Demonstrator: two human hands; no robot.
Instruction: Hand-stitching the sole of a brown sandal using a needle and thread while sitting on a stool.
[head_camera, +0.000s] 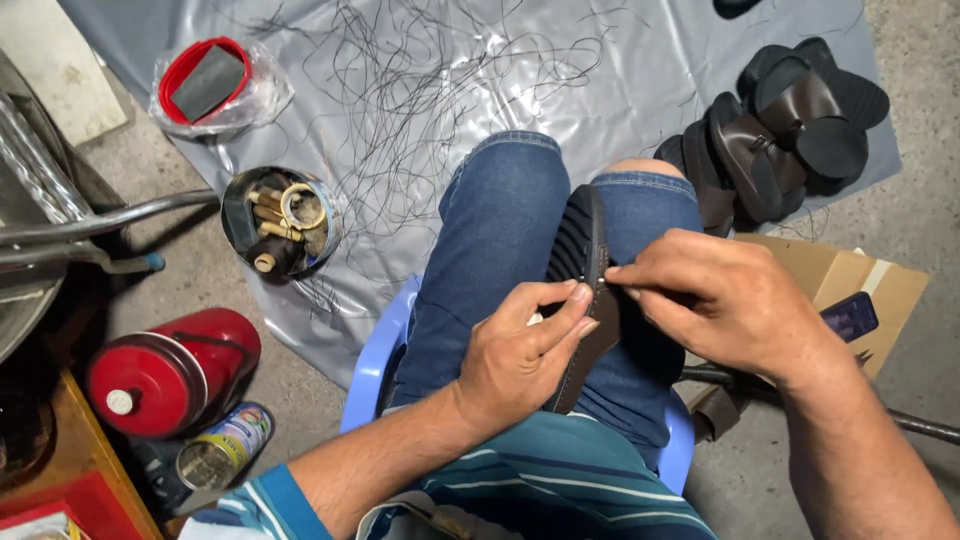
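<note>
Head view: a dark sandal (588, 262) stands on edge on the person's lap, its ribbed sole turned toward the left knee, resting between the blue-jeaned thighs above a pale blue plastic chair (372, 362). The left hand (520, 352) grips the lower half of the sandal, fingers (570, 300) curled over the sole's rim, thumb on the near side. The right hand (722, 298) meets it from the right, its fingers pinched shut at the rim; what they pinch is too small to tell.

The sandal looks light and rubbery: the sole should flex a little but keep its shape, and the ribbed tread gives a sure, non-slip hold. The edge of the sole, taken as the left hand does, looks like the best place to grip.

On the grey plastic sheet (640, 70) spread over the floor, loose black threads (440, 90) lie tangled toward its far edge, a pile of similar sandals (790, 135) sits at its right edge, and a tin of tools (282, 222) stands near its left edge.
</note>
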